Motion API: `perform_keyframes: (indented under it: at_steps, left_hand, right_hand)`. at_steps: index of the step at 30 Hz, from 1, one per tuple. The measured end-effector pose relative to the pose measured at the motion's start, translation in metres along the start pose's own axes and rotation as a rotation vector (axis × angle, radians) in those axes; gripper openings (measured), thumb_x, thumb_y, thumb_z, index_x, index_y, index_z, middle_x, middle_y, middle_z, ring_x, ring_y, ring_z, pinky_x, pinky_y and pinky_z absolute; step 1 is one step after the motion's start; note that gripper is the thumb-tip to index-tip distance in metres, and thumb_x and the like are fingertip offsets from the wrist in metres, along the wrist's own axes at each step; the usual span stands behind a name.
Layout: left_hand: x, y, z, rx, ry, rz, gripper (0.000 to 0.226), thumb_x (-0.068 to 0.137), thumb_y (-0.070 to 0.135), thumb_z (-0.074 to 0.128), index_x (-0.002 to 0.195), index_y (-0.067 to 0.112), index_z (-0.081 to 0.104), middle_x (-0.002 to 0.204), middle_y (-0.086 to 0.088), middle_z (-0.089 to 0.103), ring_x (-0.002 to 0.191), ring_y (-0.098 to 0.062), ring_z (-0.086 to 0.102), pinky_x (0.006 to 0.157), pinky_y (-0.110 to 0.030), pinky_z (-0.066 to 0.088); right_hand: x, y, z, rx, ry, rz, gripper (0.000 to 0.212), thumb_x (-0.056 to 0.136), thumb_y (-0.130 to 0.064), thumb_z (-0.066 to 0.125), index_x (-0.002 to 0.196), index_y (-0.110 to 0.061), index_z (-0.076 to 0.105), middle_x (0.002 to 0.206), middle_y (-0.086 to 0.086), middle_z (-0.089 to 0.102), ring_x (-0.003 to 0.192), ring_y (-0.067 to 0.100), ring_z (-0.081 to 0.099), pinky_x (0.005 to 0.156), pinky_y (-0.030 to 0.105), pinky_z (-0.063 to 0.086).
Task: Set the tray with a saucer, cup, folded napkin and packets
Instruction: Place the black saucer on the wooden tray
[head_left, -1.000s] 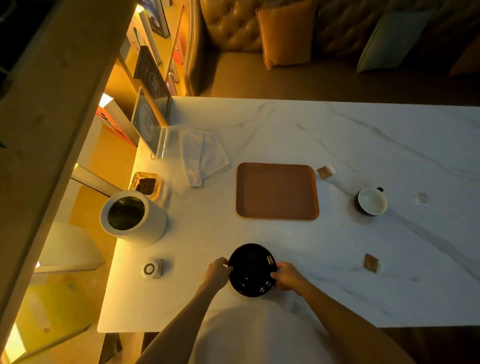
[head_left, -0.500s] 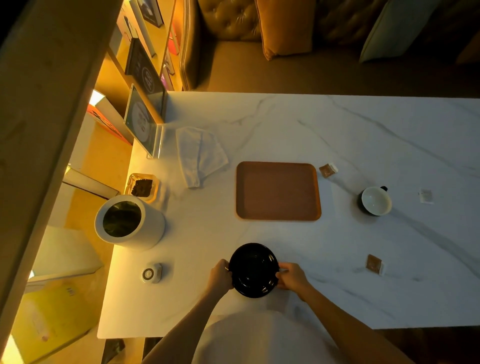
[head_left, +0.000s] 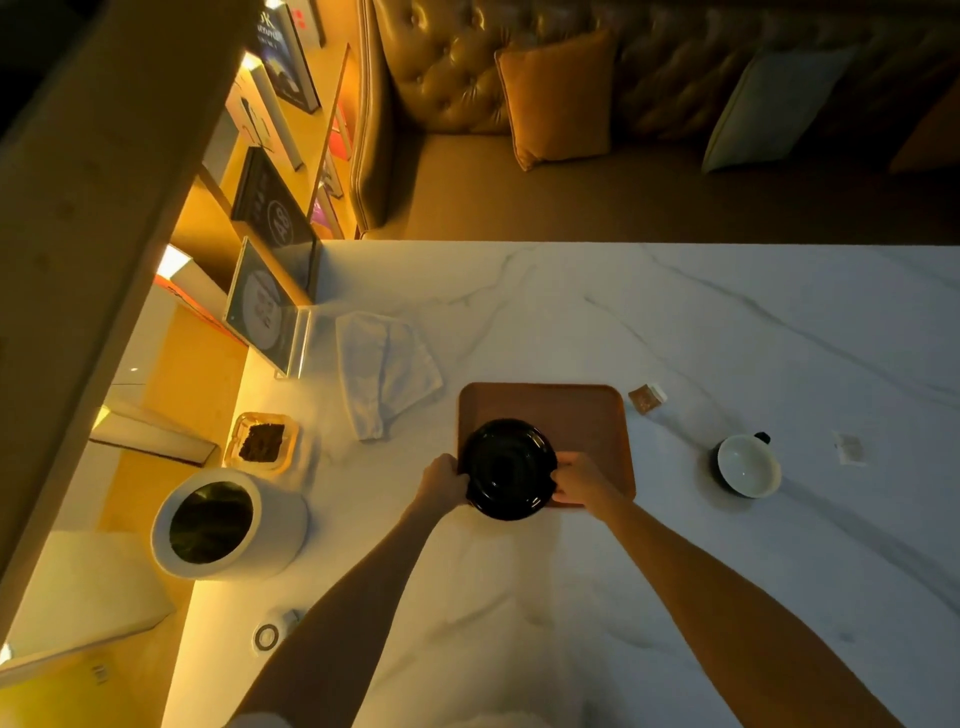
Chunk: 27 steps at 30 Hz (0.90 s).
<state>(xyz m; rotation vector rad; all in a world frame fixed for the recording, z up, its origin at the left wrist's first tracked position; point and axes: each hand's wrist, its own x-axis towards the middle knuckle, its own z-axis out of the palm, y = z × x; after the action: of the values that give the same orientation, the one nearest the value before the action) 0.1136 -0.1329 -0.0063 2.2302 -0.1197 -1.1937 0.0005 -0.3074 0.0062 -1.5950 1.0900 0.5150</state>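
A black saucer (head_left: 508, 468) is held over the near left corner of the brown tray (head_left: 582, 415). My left hand (head_left: 441, 480) grips its left rim and my right hand (head_left: 579, 480) grips its right rim. A cup (head_left: 748, 466) with a white inside and dark outside stands to the right of the tray. A crumpled white napkin (head_left: 384, 374) lies left of the tray. A brown packet (head_left: 647, 397) rests by the tray's far right corner, and a pale packet (head_left: 849, 448) lies right of the cup.
A white cylindrical container (head_left: 228, 525) stands at the table's left edge, with a small dish of dark matter (head_left: 262, 441) behind it. A clear sign stand (head_left: 267, 312) is at the far left. A small round device (head_left: 267, 636) lies near the front edge. A sofa with cushions lies beyond the table.
Both hands have carried the black saucer away from the table's near edge to the tray's near left corner. The view has shifted forward with them.
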Motion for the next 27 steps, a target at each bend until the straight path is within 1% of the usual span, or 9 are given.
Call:
perform_keyframes:
  at_steps: [3, 9, 14, 16, 19, 20, 23, 25, 27]
  left_hand:
    - [0.023, 0.016, -0.007, -0.013, 0.024, -0.055, 0.028, 0.087, 0.006, 0.054, 0.113, -0.002, 0.059, 0.109, -0.021, 0.066, 0.102, -0.032, 0.066, 0.079, -0.034, 0.054]
    - [0.057, 0.029, -0.010, 0.032, 0.025, -0.127, 0.029, 0.092, 0.009, 0.052, 0.120, 0.002, 0.054, 0.116, -0.017, 0.063, 0.099, -0.026, 0.062, 0.080, -0.031, 0.051]
    - [0.068, 0.024, -0.002, 0.061, 0.048, -0.140, 0.026, 0.094, 0.010, 0.052, 0.119, 0.004, 0.052, 0.114, -0.016, 0.062, 0.098, -0.026, 0.062, 0.085, -0.033, 0.053]
    - [0.070, 0.022, 0.001, 0.067, 0.084, -0.133, 0.024, 0.094, 0.009, 0.051, 0.117, 0.003, 0.053, 0.112, -0.016, 0.063, 0.093, -0.025, 0.062, 0.081, -0.033, 0.053]
    - [0.068, 0.019, 0.008, 0.114, 0.132, -0.130, 0.024, 0.096, 0.010, 0.051, 0.119, 0.003, 0.051, 0.113, -0.016, 0.062, 0.088, -0.023, 0.059, 0.067, -0.027, 0.048]
    - [0.066, 0.018, 0.011, 0.126, 0.154, -0.121, 0.027, 0.096, 0.009, 0.052, 0.122, 0.003, 0.048, 0.113, -0.016, 0.061, 0.089, -0.024, 0.060, 0.067, -0.027, 0.048]
    - [0.055, 0.015, 0.022, 0.159, 0.245, -0.036, 0.038, 0.093, 0.008, 0.057, 0.128, 0.009, 0.042, 0.114, -0.012, 0.059, 0.095, -0.023, 0.059, 0.078, -0.032, 0.054]
    - [0.047, 0.009, 0.030, 0.330, 0.303, 0.117, 0.048, 0.092, 0.011, 0.060, 0.136, 0.015, 0.041, 0.129, -0.010, 0.053, 0.113, -0.025, 0.054, 0.092, -0.034, 0.051]
    - [0.039, -0.001, 0.039, 0.526, 0.286, 0.283, 0.061, 0.091, 0.015, 0.060, 0.146, 0.018, 0.033, 0.150, -0.008, 0.039, 0.137, -0.029, 0.038, 0.111, -0.040, 0.040]
  right_hand:
    - [0.025, -0.018, -0.008, -0.126, -0.028, -0.013, 0.030, 0.090, 0.005, 0.055, 0.120, 0.003, 0.058, 0.117, 0.023, 0.062, 0.109, 0.037, 0.061, 0.099, 0.044, 0.051]
    - [0.065, -0.032, -0.012, 0.111, 0.006, 0.111, 0.032, 0.095, 0.005, 0.045, 0.124, 0.001, 0.057, 0.116, 0.021, 0.059, 0.118, 0.038, 0.055, 0.100, 0.048, 0.049]
    - [0.077, -0.029, -0.007, 0.116, 0.015, 0.122, 0.034, 0.093, 0.010, 0.043, 0.122, 0.000, 0.058, 0.120, 0.024, 0.060, 0.114, 0.036, 0.057, 0.093, 0.042, 0.051]
    - [0.079, -0.024, -0.007, 0.109, 0.022, 0.094, 0.036, 0.092, 0.010, 0.043, 0.124, -0.001, 0.057, 0.118, 0.024, 0.061, 0.110, 0.035, 0.058, 0.092, 0.042, 0.051]
    - [0.076, -0.017, -0.007, -0.002, 0.018, -0.029, 0.038, 0.093, 0.007, 0.045, 0.127, -0.002, 0.056, 0.102, 0.020, 0.063, 0.091, 0.025, 0.061, 0.089, 0.041, 0.052]
    - [0.074, -0.013, -0.007, -0.090, 0.029, -0.079, 0.040, 0.094, 0.002, 0.046, 0.132, -0.005, 0.052, 0.107, 0.016, 0.063, 0.095, 0.025, 0.062, 0.089, 0.038, 0.052]
    - [0.066, 0.001, -0.002, -0.353, 0.106, -0.232, 0.058, 0.096, -0.014, 0.051, 0.149, -0.015, 0.027, 0.146, 0.013, 0.041, 0.129, 0.027, 0.050, 0.099, 0.032, 0.046]
    - [0.060, 0.013, 0.006, -0.506, 0.147, -0.359, 0.067, 0.096, -0.020, 0.052, 0.152, -0.020, 0.016, 0.157, 0.010, 0.023, 0.137, 0.025, 0.040, 0.105, 0.031, 0.043]
    - [0.054, 0.027, 0.017, -0.665, 0.163, -0.440, 0.072, 0.095, -0.026, 0.052, 0.153, -0.027, 0.008, 0.162, 0.007, 0.009, 0.141, 0.029, 0.033, 0.107, 0.034, 0.045]
